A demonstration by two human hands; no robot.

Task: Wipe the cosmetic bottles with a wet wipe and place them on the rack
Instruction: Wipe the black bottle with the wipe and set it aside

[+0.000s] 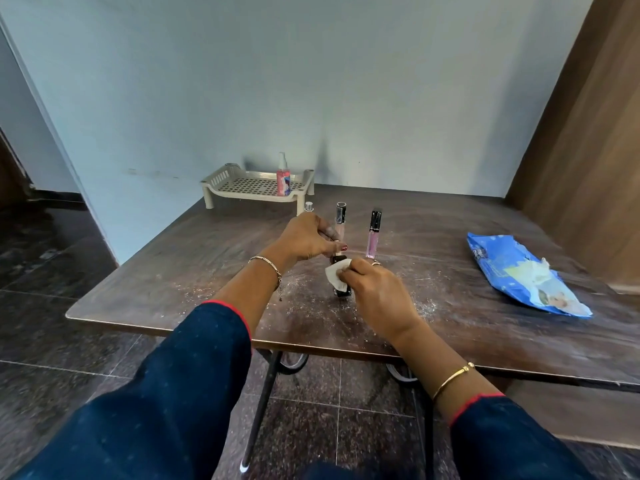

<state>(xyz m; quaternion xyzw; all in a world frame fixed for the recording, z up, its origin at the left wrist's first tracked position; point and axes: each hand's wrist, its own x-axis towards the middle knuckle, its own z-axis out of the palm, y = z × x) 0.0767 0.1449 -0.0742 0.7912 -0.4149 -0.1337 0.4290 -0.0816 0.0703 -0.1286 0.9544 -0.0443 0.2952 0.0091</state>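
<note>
I'm holding the dark bottle by its top in my left grip to steady it, while my right grip is pinching the wipe and rubbing its side.

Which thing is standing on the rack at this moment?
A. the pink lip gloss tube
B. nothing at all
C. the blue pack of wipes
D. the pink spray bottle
D: only the pink spray bottle stands on the rack, near its right end.
</note>
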